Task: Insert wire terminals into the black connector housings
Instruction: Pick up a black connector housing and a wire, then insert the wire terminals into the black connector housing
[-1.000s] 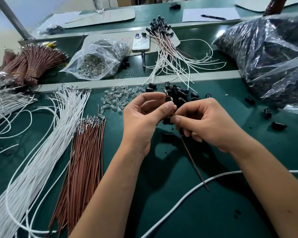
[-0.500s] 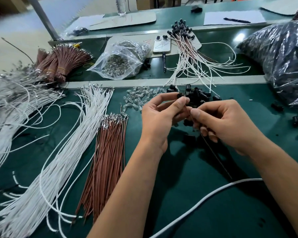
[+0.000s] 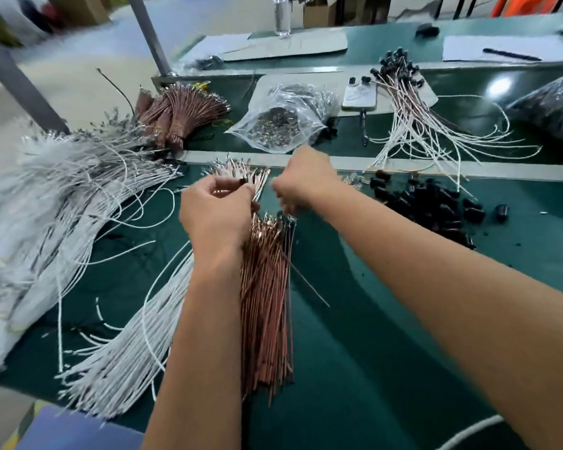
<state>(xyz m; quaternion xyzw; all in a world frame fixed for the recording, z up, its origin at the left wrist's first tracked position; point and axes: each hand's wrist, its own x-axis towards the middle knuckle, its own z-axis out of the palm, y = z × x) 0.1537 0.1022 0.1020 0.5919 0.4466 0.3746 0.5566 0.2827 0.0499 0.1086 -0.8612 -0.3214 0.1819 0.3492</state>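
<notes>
Left hand [image 3: 218, 212] curled, pinching a small black housing [image 3: 242, 181] at its fingertips, above the terminal ends of the brown wire bundle [image 3: 265, 303]. Right hand [image 3: 301, 183] blurred, fingers bent down; grip cannot be told. Loose black housings [image 3: 429, 206] lie to the right on the green bench [image 3: 387, 336]; white wires [image 3: 117, 336] left.

Both forearms reach out over the worktop [image 3: 355, 368], hands side by side. The left hand [image 3: 216, 212] is curled, knuckles up; the blurred right hand [image 3: 301, 183] is curled too.
</notes>
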